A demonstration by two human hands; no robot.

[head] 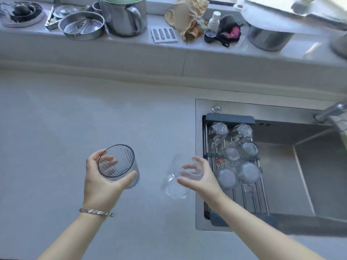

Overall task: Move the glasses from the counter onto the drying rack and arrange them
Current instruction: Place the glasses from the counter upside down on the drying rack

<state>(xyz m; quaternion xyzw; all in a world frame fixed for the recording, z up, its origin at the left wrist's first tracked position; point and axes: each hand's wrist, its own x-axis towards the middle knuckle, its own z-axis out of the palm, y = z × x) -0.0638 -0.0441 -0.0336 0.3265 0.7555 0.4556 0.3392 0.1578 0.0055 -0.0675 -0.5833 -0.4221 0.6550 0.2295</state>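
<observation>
A: A ribbed grey-tinted glass (117, 164) sits upright in a person's left hand (102, 177), fingers and thumb wrapped round its wall, above the pale counter (56, 119). How is the other one carried?

B: A clear glass (175, 182), blurred and tilted, is at the right hand (197, 177). The fingers are spread wide and curved round it; whether they truly clamp it or only cradle it cannot be told through the blur. It hangs over the counter, just beside the sink's edge.

A: And the drying rack (249, 196)?

B: A roll-up rack of steel bars lies across the left end of the sink (309, 175). Six glasses (232, 153) stand on it upside down, two by two, filling its far and middle stretch. The near stretch of bars is bare.

A: So the step in hand is setting down these two?

B: That is my reading. Done well, each glass is turned mouth-down before it reaches the bars, then lowered onto the bare near stretch, in line with the pairs already there. The clear one looks best set first, being nearest; its hold probably wants firming before the turn. The rims should land flat across two bars, clear of the neighbours, so nothing knocks.

A: Beyond the sink?

B: Steel pots (124, 17), a bowl (81, 25) and cloths (187, 15) line the ledge behind.
</observation>
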